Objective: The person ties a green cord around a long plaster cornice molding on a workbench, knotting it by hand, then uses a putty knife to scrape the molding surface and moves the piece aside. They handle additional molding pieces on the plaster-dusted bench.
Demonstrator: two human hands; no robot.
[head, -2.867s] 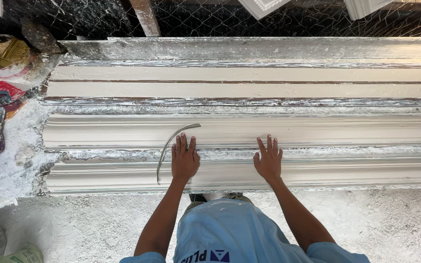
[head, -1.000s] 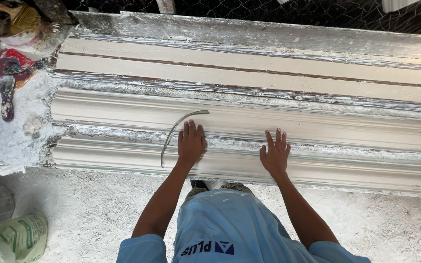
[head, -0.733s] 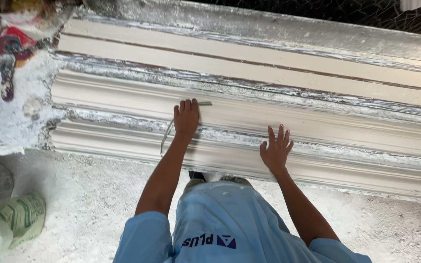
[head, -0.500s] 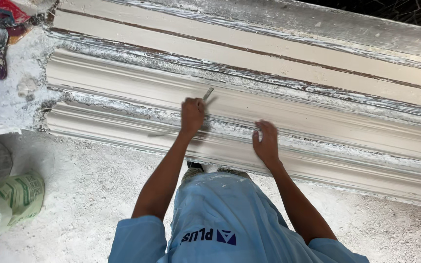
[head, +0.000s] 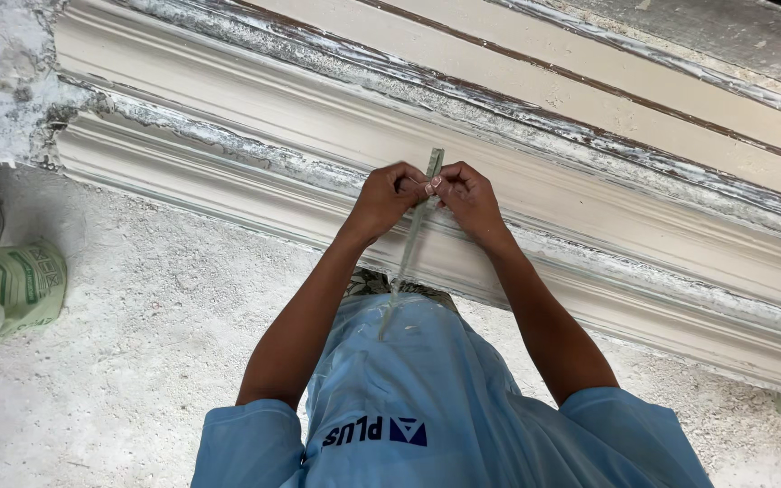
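Both my hands are raised together over the long white plaster moulding (head: 589,226) on the bench. My left hand (head: 383,194) and my right hand (head: 468,194) pinch a thin, plaster-smeared strip (head: 413,230) between their fingertips. The strip's top end pokes up above my fingers and the rest hangs down toward my chest, over my blue shirt. The moulding runs across the view with several stepped ridges and rough white plaster along its edges.
A cream board with brown lines (head: 607,86) lies behind the moulding. A green-printed sack (head: 11,289) lies on the plaster-dusted floor (head: 155,325) at the left. A lump of plaster residue (head: 2,81) sits at the bench's left end.
My hands were flat on the moulding. My left hand picked up the thin strip, then both hands came together on it, and the camera moved closer and to the right.
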